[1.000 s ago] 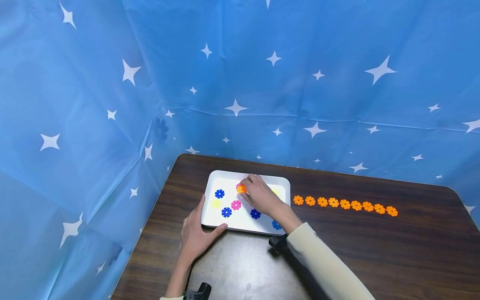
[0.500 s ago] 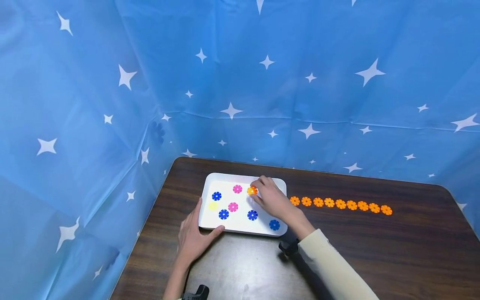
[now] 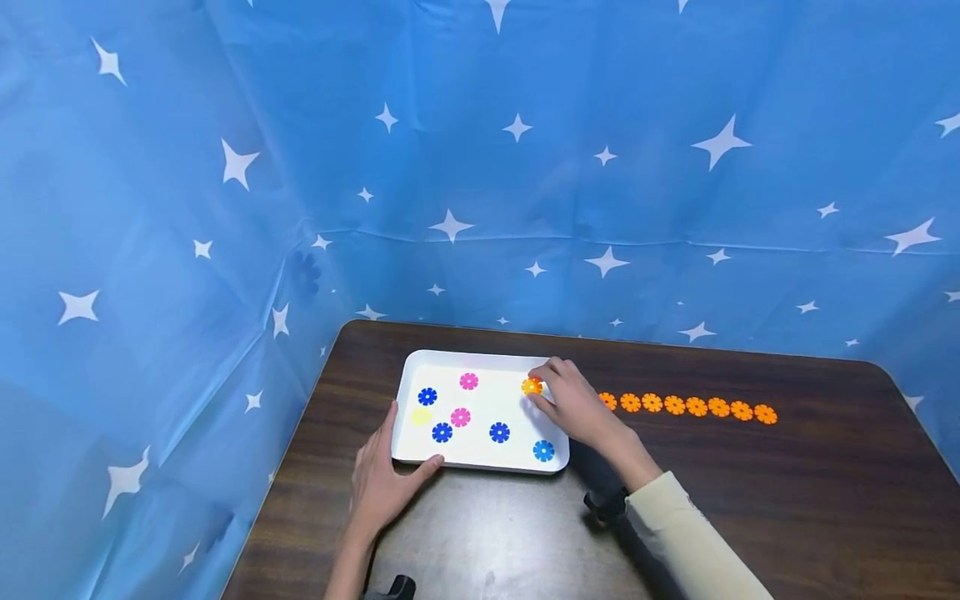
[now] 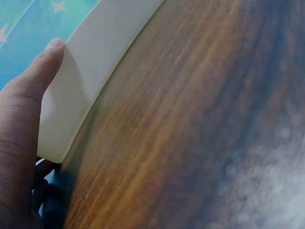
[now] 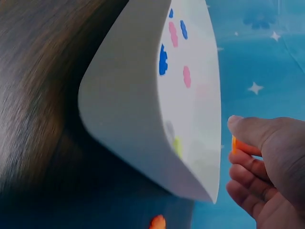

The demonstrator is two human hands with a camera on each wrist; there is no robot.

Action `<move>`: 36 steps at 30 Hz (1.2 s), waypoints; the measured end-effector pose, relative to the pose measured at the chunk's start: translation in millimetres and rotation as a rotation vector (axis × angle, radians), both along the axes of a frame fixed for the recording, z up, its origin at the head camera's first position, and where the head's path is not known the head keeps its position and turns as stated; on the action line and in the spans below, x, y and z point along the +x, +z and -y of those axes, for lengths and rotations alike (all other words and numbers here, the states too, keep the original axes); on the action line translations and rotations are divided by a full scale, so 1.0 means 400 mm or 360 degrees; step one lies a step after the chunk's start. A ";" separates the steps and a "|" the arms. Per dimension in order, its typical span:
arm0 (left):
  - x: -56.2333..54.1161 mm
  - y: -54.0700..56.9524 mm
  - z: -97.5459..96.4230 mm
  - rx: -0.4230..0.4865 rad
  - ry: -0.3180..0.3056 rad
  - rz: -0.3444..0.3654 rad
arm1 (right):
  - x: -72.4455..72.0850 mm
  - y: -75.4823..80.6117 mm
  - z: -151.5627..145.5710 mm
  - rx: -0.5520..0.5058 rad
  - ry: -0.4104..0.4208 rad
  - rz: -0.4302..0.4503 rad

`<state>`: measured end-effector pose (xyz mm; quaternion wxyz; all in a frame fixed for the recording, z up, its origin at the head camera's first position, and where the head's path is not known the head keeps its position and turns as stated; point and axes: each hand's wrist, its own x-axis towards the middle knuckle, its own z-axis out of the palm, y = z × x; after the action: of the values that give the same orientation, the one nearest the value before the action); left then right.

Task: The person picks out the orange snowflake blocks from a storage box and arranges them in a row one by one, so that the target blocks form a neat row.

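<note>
My right hand pinches an orange notched plastic disc between thumb and fingers. In the head view it is over the right end of a white tray; in the right wrist view the disc shows edge-on, raised beside the tray wall. My left hand holds the tray's near left corner, its thumb against the front wall and its fingers along the left side. Inside lie loose discs: pink ones, dark blue ones, a lighter blue one and a yellow one.
A row of several orange discs runs along the brown wooden table right of the tray. My right forearm crosses the table's front. A blue curtain with white stars hangs behind and at the left.
My right hand has carried the orange disc rightward across the tray, from above a pink disc to the right end. The left hand keeps its hold; the head view has shifted slightly.
</note>
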<state>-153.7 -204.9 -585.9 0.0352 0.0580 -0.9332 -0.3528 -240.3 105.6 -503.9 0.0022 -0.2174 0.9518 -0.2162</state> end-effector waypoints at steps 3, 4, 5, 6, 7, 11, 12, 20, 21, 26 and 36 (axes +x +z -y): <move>0.002 0.000 0.002 0.0008 0.0009 0.0003 | 0.003 -0.001 -0.019 0.0018 -0.0013 -0.0018; 0.003 0.000 0.002 0.0008 0.0010 0.0003 | 0.003 -0.001 -0.024 0.0025 -0.0018 -0.0021; 0.004 0.001 0.003 0.0009 0.0012 0.0001 | 0.004 -0.001 -0.030 0.0025 -0.0020 -0.0020; 0.004 0.002 0.004 0.0010 0.0014 -0.0002 | 0.005 -0.001 -0.036 0.0028 -0.0024 -0.0021; 0.005 0.003 0.005 0.0016 0.0016 -0.0003 | 0.006 0.000 -0.041 0.0026 -0.0030 -0.0021; 0.005 0.005 0.004 0.0013 0.0013 0.0005 | 0.011 -0.003 -0.063 0.0018 -0.0055 -0.0051; 0.005 0.006 0.004 0.0012 0.0013 0.0009 | 0.013 -0.004 -0.069 0.0018 -0.0063 -0.0060; 0.003 0.003 0.003 -0.0006 0.0016 0.0027 | 0.033 -0.013 -0.117 -0.0035 -0.0136 -0.0022; 0.003 0.002 0.003 -0.0008 0.0016 0.0030 | 0.035 -0.014 -0.122 -0.0033 -0.0146 -0.0015; 0.003 -0.002 0.006 -0.0011 0.0022 0.0031 | 0.037 -0.021 -0.146 -0.0021 -0.0155 -0.0021; -0.006 0.000 -0.006 -0.0003 0.0004 0.0044 | 0.049 -0.028 -0.207 -0.0014 -0.0227 -0.0013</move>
<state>-155.9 -202.5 -585.8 0.0227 0.0639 -0.9339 -0.3509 -220.8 188.5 -515.0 -0.0182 -0.1499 0.9640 -0.2190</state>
